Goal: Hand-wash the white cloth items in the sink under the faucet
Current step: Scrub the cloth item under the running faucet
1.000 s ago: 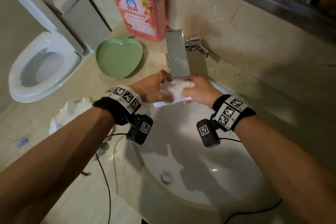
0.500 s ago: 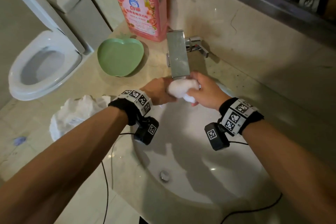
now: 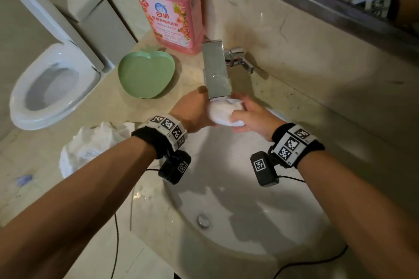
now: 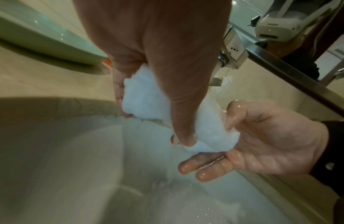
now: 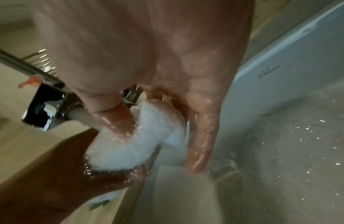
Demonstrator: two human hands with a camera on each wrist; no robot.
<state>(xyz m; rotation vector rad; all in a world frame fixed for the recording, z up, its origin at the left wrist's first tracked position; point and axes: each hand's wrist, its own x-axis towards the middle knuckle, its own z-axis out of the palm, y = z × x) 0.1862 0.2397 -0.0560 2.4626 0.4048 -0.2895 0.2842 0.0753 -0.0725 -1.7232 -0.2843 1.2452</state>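
Note:
A small wet white cloth [image 3: 223, 113] is bunched into a ball right under the spout of the chrome faucet [image 3: 216, 70], over the far rim of the white sink [image 3: 260, 217]. My left hand [image 3: 195, 108] grips its left end, fingers curled round the cloth [image 4: 146, 98]. My right hand [image 3: 249, 116] pinches the right end, its thumb [image 5: 119, 119] pressed on top and wet fingers [image 4: 201, 168] beneath. Water runs off the cloth [image 5: 132, 145] into the basin. A second crumpled white cloth [image 3: 90, 145] lies on the counter to the left.
A green apple-shaped dish [image 3: 146, 75] and a big pink detergent bottle [image 3: 170, 7] stand on the counter left of the faucet. A toilet [image 3: 52, 84] is at far left. The drain [image 3: 203, 219] sits low in the basin. Camera cables [image 3: 116, 240] trail over the counter edge.
The cloth went from a looser, flatter wad to a tight ball between both hands, which stayed under the spout and worked against each other.

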